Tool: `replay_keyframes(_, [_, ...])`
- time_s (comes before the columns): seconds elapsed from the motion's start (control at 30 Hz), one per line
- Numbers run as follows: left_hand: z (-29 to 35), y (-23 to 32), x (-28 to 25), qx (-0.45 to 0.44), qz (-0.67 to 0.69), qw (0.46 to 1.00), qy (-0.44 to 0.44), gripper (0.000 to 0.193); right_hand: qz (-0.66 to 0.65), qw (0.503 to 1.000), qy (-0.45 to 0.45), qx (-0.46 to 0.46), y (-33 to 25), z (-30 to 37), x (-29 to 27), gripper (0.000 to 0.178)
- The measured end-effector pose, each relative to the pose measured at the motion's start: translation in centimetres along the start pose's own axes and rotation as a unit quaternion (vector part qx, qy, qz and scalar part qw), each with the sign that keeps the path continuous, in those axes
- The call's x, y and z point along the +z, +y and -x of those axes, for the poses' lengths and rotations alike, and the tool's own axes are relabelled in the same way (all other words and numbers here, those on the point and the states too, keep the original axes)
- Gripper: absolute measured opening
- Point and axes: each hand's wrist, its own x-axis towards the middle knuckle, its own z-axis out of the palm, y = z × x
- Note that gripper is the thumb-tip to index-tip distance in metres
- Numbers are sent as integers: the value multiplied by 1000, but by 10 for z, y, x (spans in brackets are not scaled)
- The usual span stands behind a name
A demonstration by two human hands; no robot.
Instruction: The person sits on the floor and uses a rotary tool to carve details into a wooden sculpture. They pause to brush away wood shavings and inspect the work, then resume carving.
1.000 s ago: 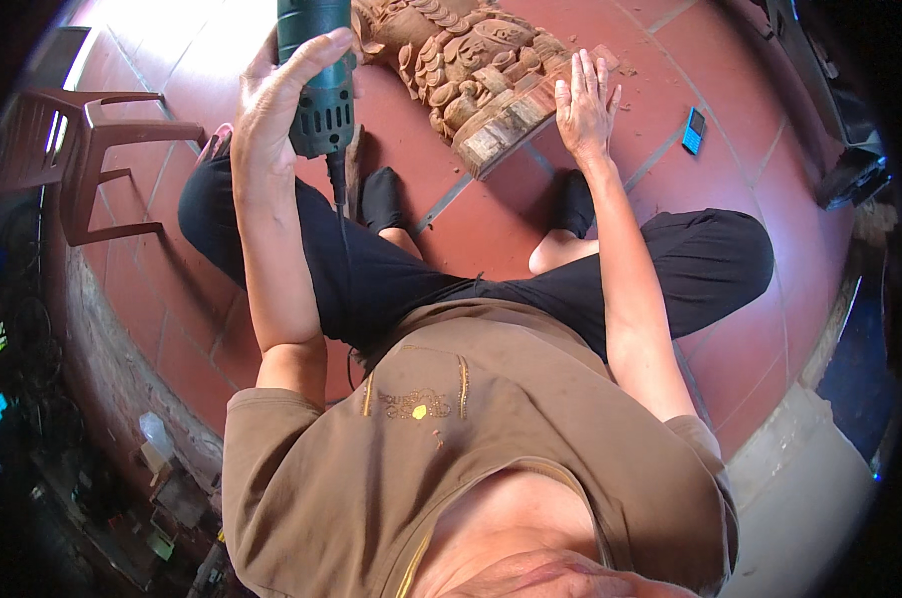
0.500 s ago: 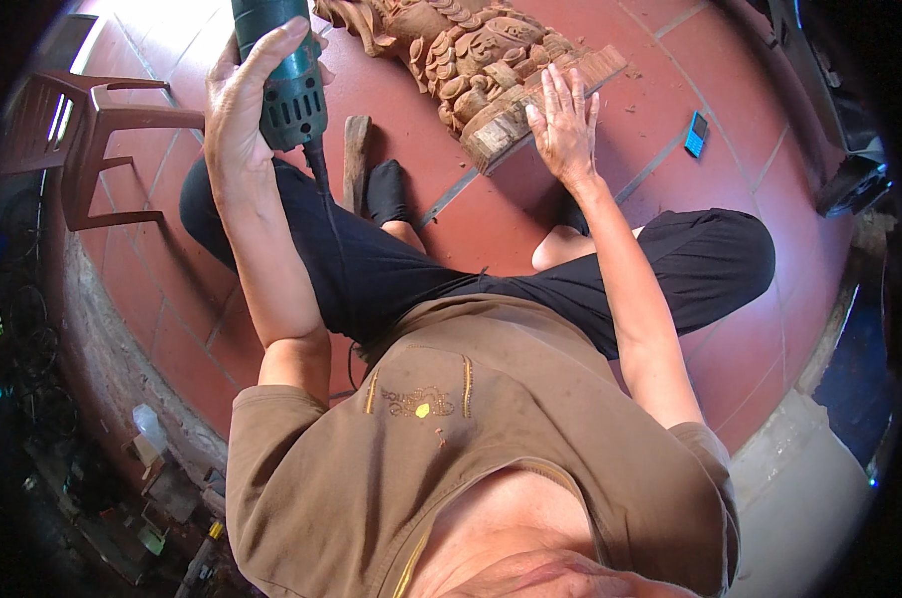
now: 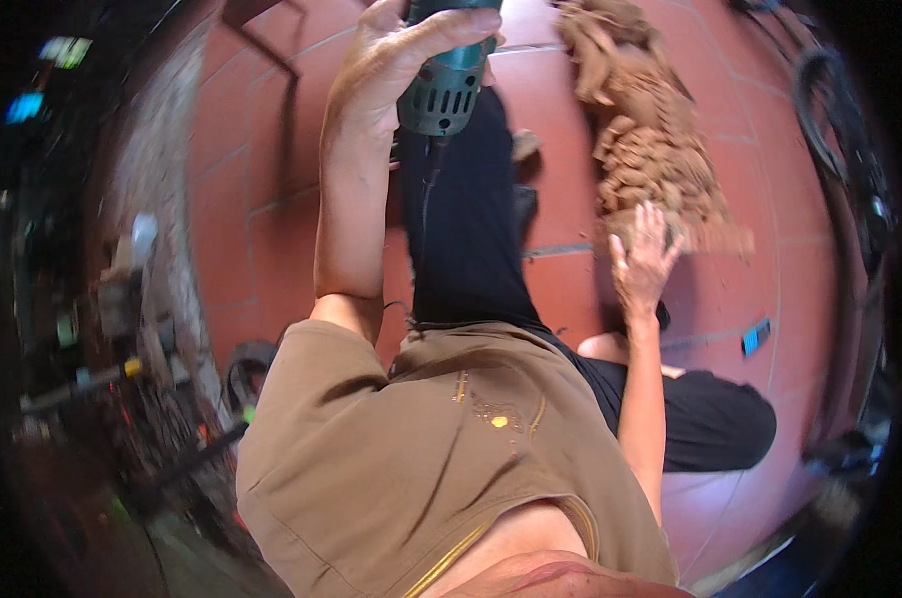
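While the wooden carving [image 3: 650, 149] is lying on the red tiled floor [image 3: 261, 229], ahead and to the right, I am resting my right hand [image 3: 645, 261] at its near end, fingers extended and grasping nothing, presumably steadying it; how hard the palm is pressing, I cannot tell. My left hand [image 3: 391, 60] is gripping the green power tool [image 3: 439, 100] above its vented end, thumb crossing the casing, probably because that girth is needing a full grip. I am holding it well apart from the wooden carving. Farther right, a blue phone [image 3: 757, 337] is lying.
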Motion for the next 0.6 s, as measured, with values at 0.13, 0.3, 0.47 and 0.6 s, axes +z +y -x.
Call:
replay_keyframes(0.13, [29,21,-57,22,-57,997,44,52,-39,999,20,-15,2,-10,9,52])
replay_keyframes(0.3, [75,4,-128,-6,-221,962,160,43,-34,999,32,-21,-5,-17,9,47])
replay_keyframes(0.47, [103,-64,-163,-79,-173,955,229,46,-22,999,25,-19,-7,-19,6,50])
replay_keyframes(0.6, [119,-139,-194,-120,-193,935,271,45,-23,999,21,-26,-7,-18,7,51])
